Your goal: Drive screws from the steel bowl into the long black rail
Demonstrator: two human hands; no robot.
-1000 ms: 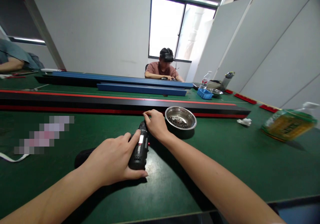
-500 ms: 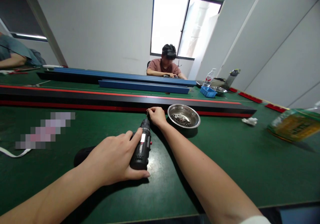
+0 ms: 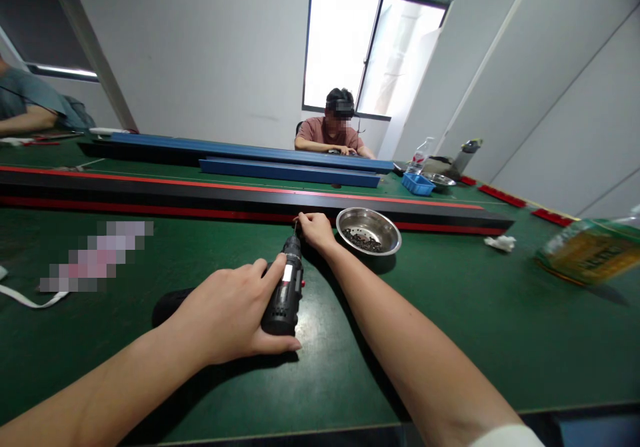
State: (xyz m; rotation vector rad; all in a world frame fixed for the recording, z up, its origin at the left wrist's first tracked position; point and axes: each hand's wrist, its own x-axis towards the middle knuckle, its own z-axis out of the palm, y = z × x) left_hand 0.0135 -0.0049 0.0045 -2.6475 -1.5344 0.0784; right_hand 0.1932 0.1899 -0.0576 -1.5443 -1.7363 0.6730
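Note:
My left hand point(image 3: 230, 310) is wrapped round a black cordless drill point(image 3: 284, 300) lying on its side, its bit pointing away from me at the long black and red profile point(image 3: 240, 199). At the tip of the bit, my right hand point(image 3: 316, 230) has its fingers pinched together against the profile's red near side. What those fingertips hold, if anything, is too small to make out. Just right of that hand stands a metal bowl point(image 3: 393, 242) with many small dark screws point(image 3: 364, 240) in its bottom.
Blue profiles point(image 3: 290, 172) lie further back, with a person point(image 3: 325, 130) seated behind them. A blue basket point(image 3: 418, 184) and a plastic bottle point(image 3: 419, 156) stand at the back right. Crumpled tissue point(image 3: 500, 242) and a large yellow-green package point(image 3: 593, 250) are on the right of the green table point(image 3: 450, 340).
Almost nothing differs. The whole view has shifted very slightly; both hands and the drill keep the same place against the profile.

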